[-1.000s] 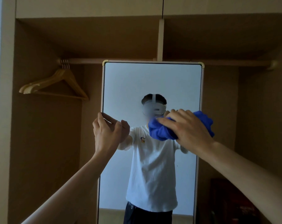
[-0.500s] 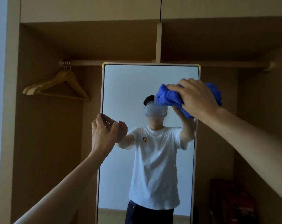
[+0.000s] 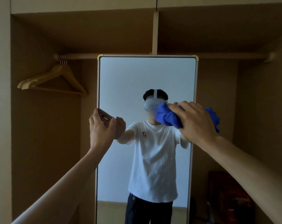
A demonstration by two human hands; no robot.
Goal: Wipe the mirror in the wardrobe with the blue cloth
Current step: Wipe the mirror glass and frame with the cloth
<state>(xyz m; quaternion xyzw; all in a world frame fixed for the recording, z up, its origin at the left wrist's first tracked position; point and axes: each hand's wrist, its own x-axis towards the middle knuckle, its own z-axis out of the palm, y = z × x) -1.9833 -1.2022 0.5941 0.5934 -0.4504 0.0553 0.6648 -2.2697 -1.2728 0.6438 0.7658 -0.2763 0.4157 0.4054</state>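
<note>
Steadying the upright mirror [image 3: 146, 75], the left hand [image 3: 101, 128] grips its left edge, fingers [image 3: 95, 118] curled round it. Right of them, the right hand [image 3: 196, 122] grasps the bunched cloth [image 3: 166, 118], pressed to the mirror near its right edge; the mirror's length runs above and below.

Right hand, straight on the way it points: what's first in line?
The mirror. The right hand points forward and up-left with the cloth bunched in its grip, so the cloth meets glass first; it may already touch, depth unclear.
</note>
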